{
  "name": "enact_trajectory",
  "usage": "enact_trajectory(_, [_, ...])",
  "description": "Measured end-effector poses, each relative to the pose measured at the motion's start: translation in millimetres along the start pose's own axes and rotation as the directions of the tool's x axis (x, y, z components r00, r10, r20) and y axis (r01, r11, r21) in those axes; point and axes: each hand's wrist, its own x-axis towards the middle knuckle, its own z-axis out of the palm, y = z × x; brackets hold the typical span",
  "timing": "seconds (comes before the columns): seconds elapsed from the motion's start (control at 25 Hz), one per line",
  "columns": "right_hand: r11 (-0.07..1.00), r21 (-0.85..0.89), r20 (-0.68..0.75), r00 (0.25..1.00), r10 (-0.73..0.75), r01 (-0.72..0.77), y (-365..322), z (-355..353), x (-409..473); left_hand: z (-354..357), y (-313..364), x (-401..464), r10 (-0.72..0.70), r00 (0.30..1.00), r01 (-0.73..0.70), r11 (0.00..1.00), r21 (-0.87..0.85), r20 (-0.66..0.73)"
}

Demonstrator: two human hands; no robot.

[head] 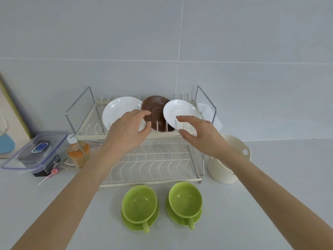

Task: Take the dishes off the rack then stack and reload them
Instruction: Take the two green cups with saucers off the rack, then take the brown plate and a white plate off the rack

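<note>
Both my hands are up at the top tier of the dish rack (86,136), mid-frame. My left hand (128,131) is curled half open, empty, in front of the large white plate (119,110). My right hand (200,134) is open, fingers spread, empty, just in front of the small white plate (180,111). A brown saucer (155,110) stands between the plates. Lower centre, two green cups (138,202) (185,198) sit on green saucers on the counter (252,204).
</note>
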Motion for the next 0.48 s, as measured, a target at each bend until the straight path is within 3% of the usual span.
enact_trajectory(0.28, [0.992, -0.128, 0.052, 0.999, 0.009, -0.003, 23.4, -35.8, 67.2, -9.7, 3.4, 63.4, 0.032, 0.999, -0.036, 0.994, 0.108, 0.038])
enact_trajectory(0.48, [0.983, -0.184, 0.175, 0.983, 0.062, -0.029, 51.6, -25.7, 112.7, 5.0, -15.0, 96.0, -0.072, 0.992, 0.056, 0.987, 0.149, 0.101])
